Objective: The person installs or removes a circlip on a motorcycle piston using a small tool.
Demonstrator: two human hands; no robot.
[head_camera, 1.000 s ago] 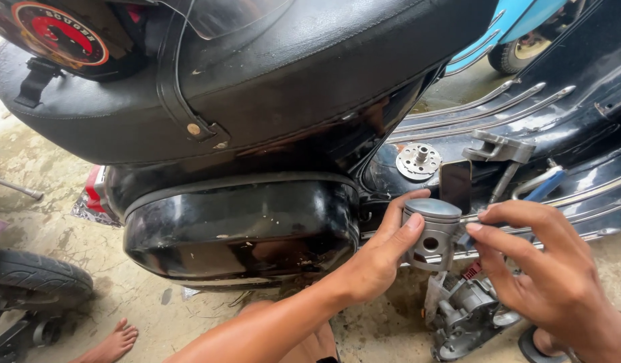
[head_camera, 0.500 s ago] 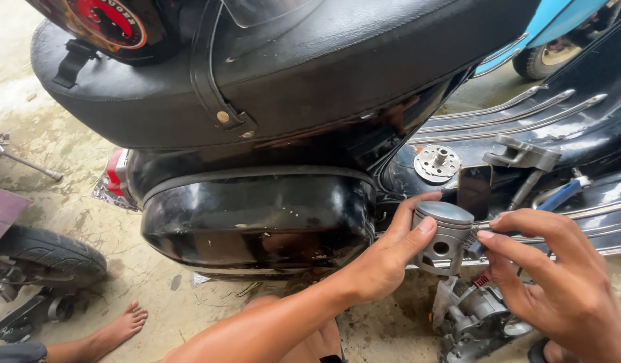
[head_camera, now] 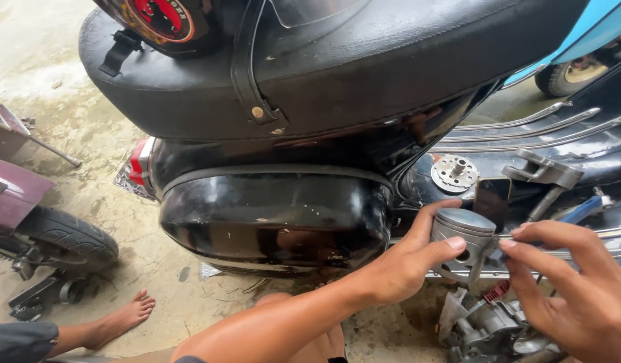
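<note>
my fingers (head_camera: pixel 445 245) on the left hand (head_camera: pixel 404 265) are wrapped round the piston (head_camera: pixel 461 235), thumb up along its near side and forefinger curled across the front below the crown, so that hand is grasping it. the fingertips (head_camera: pixel 509 245) of my right hand (head_camera: pixel 579 289) press at the piston's right side, where the small hole in its skirt faces me; they are pinched in toward it, though whether they hold some small part there i cannot tell.

the piston is grey metal with a flat top, upright, held in the air between my two hands, just beside the scooter's body.

right under my fingers sits the engine (head_camera: pixel 488 326), bare grey castings with a bit of red showing. just left of my left hand bulges the glossy black side panel (head_camera: pixel 277 218). above my fingers, a little way off, is a round silver disc (head_camera: pixel 453 173) with holes, and to its right a grey lever (head_camera: pixel 542 171). the black seat (head_camera: pixel 310 67) overhangs all of it, a strap (head_camera: pixel 246 67) running down across it.

well left of my hands a tyre (head_camera: pixel 71 238) rests on the concrete floor (head_camera: pixel 88 134), and near it someone's bare foot (head_camera: pixel 122 316).
</note>
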